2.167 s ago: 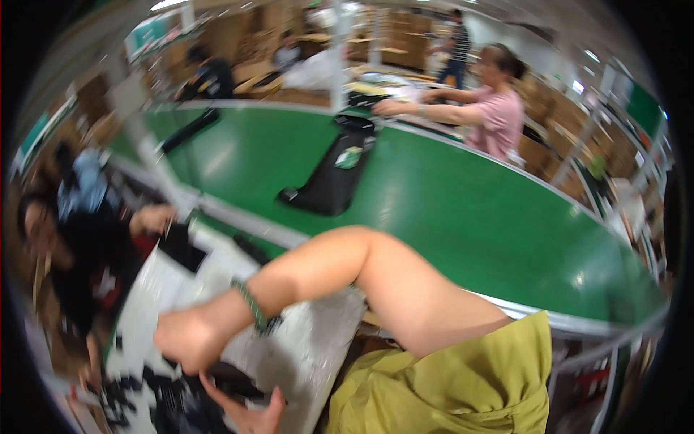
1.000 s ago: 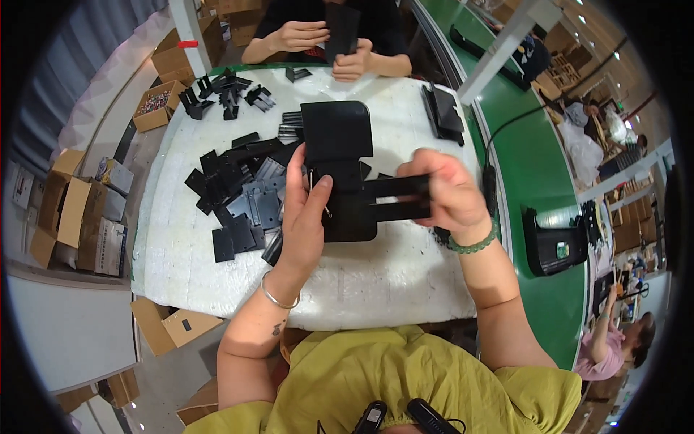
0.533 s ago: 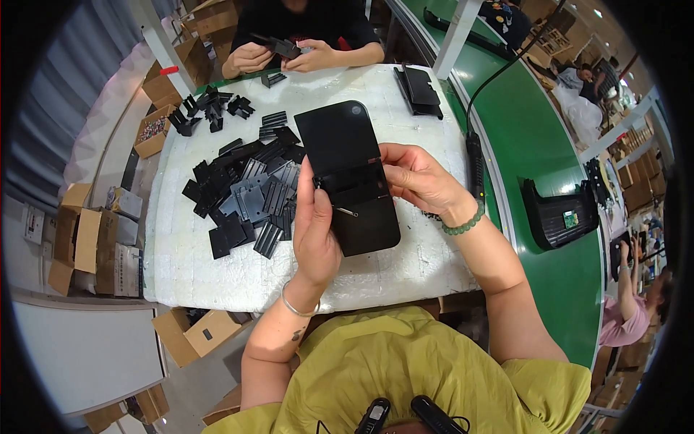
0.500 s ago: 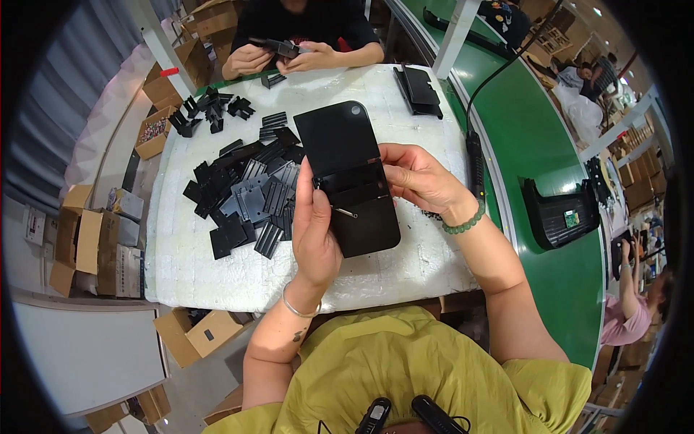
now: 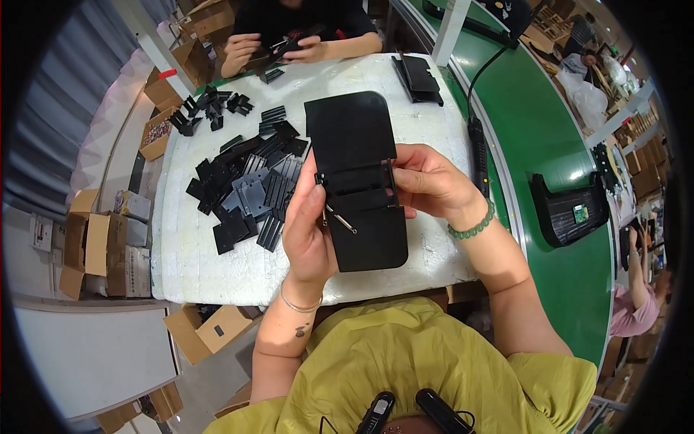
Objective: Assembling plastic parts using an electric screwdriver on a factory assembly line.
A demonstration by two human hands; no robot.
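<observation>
Both my hands hold a flat black plastic panel [image 5: 352, 130] with rounded right corners and a recessed band across its middle. My left hand [image 5: 309, 231] grips its left edge, thumb on the face. Beside that thumb, slim metal rods with a small ring end [image 5: 343, 220] stick out over the lower half. At the right edge, my right hand [image 5: 434, 184] has thumb and fingers closed on the end of the recessed band, where an upright black strip [image 5: 391, 178] shows. Most of its fingertips are hidden behind the panel.
Left of my hands lies a heap of black plastic plates [image 5: 253, 194] on the white padded table [image 5: 210, 278]. Smaller black brackets [image 5: 215, 105] lie beyond. Across the table a person handles a dark part [image 5: 289, 48]. A black corded tool [image 5: 477, 155] stands by the green conveyor [image 5: 506, 108].
The panel has moved slightly right and toward me and turned a little more upright. A second metal rod shows by my left thumb. The co-worker's hands have shifted apart.
</observation>
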